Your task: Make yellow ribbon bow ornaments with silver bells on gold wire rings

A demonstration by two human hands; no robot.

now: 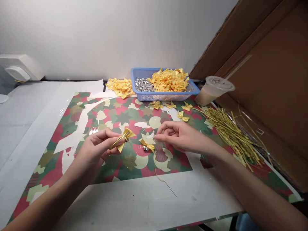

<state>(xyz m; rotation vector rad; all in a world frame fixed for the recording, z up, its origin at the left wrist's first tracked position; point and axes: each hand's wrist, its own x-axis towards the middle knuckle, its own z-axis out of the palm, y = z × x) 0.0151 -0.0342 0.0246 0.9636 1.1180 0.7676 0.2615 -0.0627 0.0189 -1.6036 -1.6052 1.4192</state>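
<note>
My left hand (99, 144) is closed in a pinch on a yellow ribbon bow (128, 132) with a looped gold tie (117, 141). A small bell shows partly beside that bow. Just right of it, a second yellow bow (150, 146) with a silver bell (145, 148) is near the fingertips of my right hand (174, 134). The right thumb and forefinger are pinched together on what looks like a thin pale thread (156, 168). This thread loops by the second bow and trails down to a needle (170, 189) on the white table surface.
A blue basket (166, 96) holds silver bells and yellow bows; more bows (120, 87) are heaped left of it. Several loose bows (183, 116) lie in front. A bundle of gold ties (231, 134), a lidded cup (214, 91) and a cardboard panel (269, 80) are at right.
</note>
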